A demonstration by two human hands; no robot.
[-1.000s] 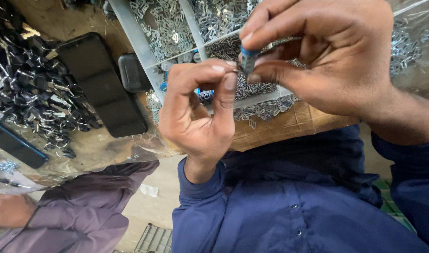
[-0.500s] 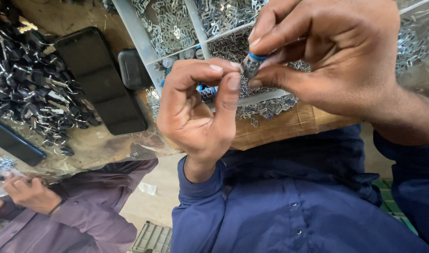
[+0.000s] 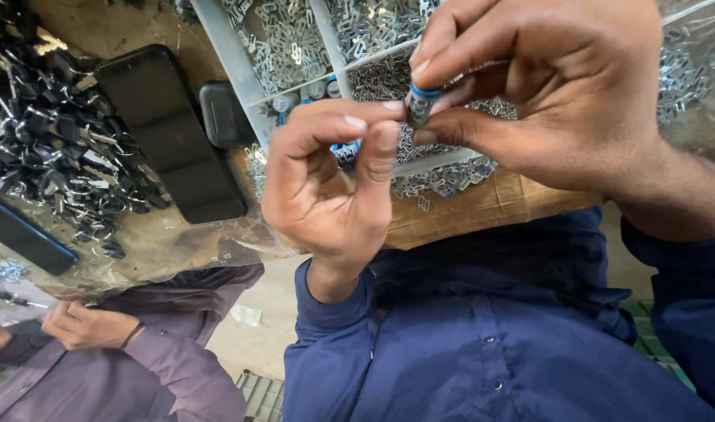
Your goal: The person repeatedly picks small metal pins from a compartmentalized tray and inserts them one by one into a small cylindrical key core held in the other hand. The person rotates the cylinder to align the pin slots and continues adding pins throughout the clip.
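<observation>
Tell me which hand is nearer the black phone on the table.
Left. The left hand sits just right of the black phone; the right hand, pinching a small blue-ringed part, is farther right.

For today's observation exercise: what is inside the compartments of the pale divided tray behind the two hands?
The divided tray holds heaps of small silvery metal clips, plus a few small cylinders in one section. The right hand and left hand cover the nearer compartments, so their contents are unseen.

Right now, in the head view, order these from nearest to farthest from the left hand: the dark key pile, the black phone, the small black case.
1. small black case, just left of the left hand.
2. black phone, farther left.
3. dark key pile, at the far left edge.
</observation>
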